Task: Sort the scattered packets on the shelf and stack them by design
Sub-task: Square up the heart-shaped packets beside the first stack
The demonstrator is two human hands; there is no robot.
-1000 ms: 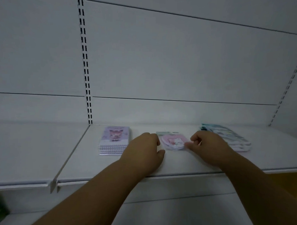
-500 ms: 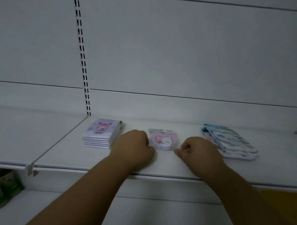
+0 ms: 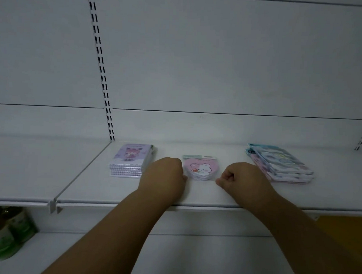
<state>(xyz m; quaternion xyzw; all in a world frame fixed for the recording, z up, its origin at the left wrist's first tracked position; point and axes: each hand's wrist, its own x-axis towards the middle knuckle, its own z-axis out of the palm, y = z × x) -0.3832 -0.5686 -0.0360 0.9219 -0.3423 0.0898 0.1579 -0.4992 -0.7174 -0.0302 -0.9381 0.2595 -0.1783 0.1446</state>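
Observation:
Three stacks of packets lie on the white shelf (image 3: 194,196). A purple stack (image 3: 132,158) with a cartoon girl sits at the left. A pink heart-shaped stack (image 3: 200,168) with a white bear is in the middle. A pale blue and pink stack (image 3: 281,164) lies at the right, slightly fanned. My left hand (image 3: 164,176) rests curled on the shelf just left of the heart stack, its knuckles at the stack's edge. My right hand (image 3: 244,178) is curled into a fist a little to the right of the heart stack, holding nothing.
A slotted upright (image 3: 100,66) runs up the white back panel. A divider rail (image 3: 80,172) separates this shelf from the bare one on the left. Green bottles (image 3: 6,233) stand on the lower shelf at the left. An orange surface (image 3: 341,226) shows below right.
My right hand has let go of the heart stack and drawn back to the right, fingers curled. The view has shifted, so the stacks appear lower and further right.

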